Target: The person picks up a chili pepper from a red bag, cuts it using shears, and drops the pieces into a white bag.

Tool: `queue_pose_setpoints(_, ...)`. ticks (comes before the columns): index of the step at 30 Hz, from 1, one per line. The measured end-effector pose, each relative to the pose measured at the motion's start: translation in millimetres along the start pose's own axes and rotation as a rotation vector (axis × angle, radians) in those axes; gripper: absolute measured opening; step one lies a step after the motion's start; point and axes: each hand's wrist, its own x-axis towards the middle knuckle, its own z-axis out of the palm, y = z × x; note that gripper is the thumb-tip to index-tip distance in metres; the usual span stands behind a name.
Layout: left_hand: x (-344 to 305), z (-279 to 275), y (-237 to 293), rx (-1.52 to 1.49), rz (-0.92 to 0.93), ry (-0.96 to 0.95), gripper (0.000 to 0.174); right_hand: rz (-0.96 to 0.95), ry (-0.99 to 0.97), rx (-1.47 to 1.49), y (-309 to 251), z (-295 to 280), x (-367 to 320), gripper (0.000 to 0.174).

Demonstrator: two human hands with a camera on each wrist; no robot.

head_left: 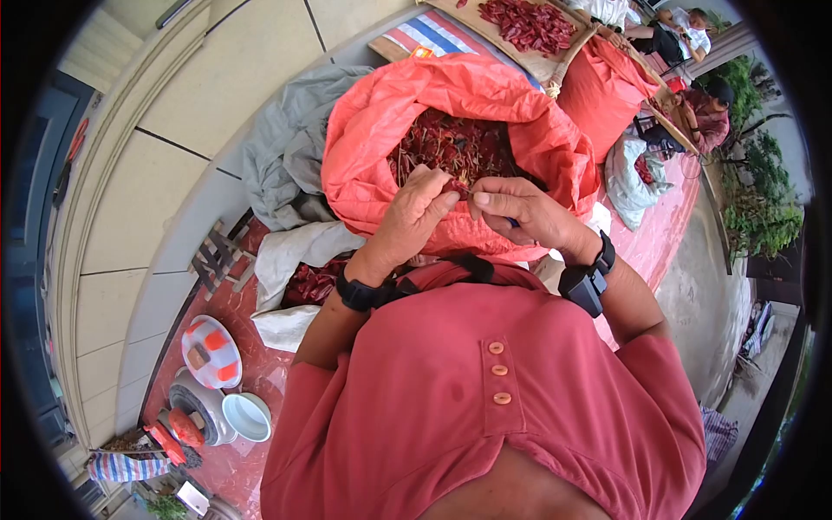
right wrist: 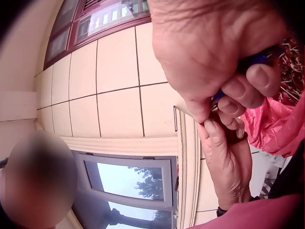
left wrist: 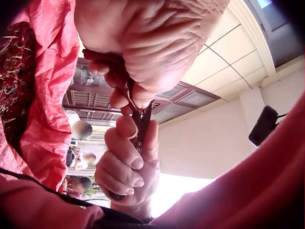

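Note:
My left hand (head_left: 407,221) pinches dried red chilies (left wrist: 116,69) between thumb and fingers. My right hand (head_left: 530,212) grips small scissors (left wrist: 141,125), their narrow blades up against the chilies at the left fingertips. A blue handle (right wrist: 257,59) shows inside the right palm; most of it is hidden by the fingers. Both hands meet over the near rim of a big red sack (head_left: 368,130), which lies open in front of my body. Inside it is a heap of dried chilies with stems (head_left: 451,147).
Beside the sack lie a grey cloth sack (head_left: 286,130) and a white sack (head_left: 282,269) of chilies. A board (head_left: 472,22) with more chilies stands beyond. Basins (head_left: 247,418) rest on the red floor at left. Several people (head_left: 706,113) sit at far right.

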Motion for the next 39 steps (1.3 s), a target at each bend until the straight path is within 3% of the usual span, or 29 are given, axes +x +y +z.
queue_pose_setpoints(7, 1.4, -4.2, 4.3, -0.073, -0.060, -0.096, 0.026, 0.119, -0.251, 0.642, 13.6, -4.9, 1.4, 0.034)
queue_pose_setpoints(10, 5.5, 2.8, -4.7, -0.001, 0.069, 0.004, 0.019, 0.059, -0.147, 0.290, 8.0, -13.3, 0.4, 0.035)
queue_pose_setpoints(13, 6.0, 5.9, -4.6, 0.105, 0.120, 0.029, 0.019, -0.351, 0.193, -0.580, 7.2, -8.4, 0.0, 0.035)
queue_pose_setpoints(16, 7.6, 8.6, -2.4, 0.130, 0.172, 0.041, 0.019, -0.383, 0.199, -0.691, 1.8, -8.7, -4.3, 0.036)
queue_pose_setpoints(20, 4.5, 11.9, -5.1, 0.062, 0.100, 0.026, 0.021, -0.442, 0.233, -0.753, 10.0, -11.0, -1.7, 0.037)
queue_pose_setpoints(23, -2.1, 14.8, -12.0, -0.038, 0.036, -0.020, 0.024, -0.423, 0.143, -0.599, 16.2, -13.7, 0.7, 0.037)
queue_pose_setpoints(26, -3.9, 11.1, -11.7, -0.155, -0.064, -0.112, 0.024, -0.059, -0.050, -0.064, 16.5, -17.6, -0.2, 0.037)
queue_pose_setpoints(32, 0.8, 5.1, -8.0, -0.264, -0.119, -0.176, 0.022, 0.032, -0.251, 0.612, 39.4, -14.3, 1.9, 0.044)
queue_pose_setpoints(38, -2.6, 6.0, -0.6, -0.537, -0.287, -0.184, 0.021, 0.029, -0.471, 0.923, 60.0, -9.7, 7.2, 0.043)
queue_pose_setpoints(39, -3.7, 7.0, -0.8, -0.589, -0.315, -0.175, 0.020, 0.011, -0.320, 0.774, 55.5, -7.1, 5.6, 0.041)
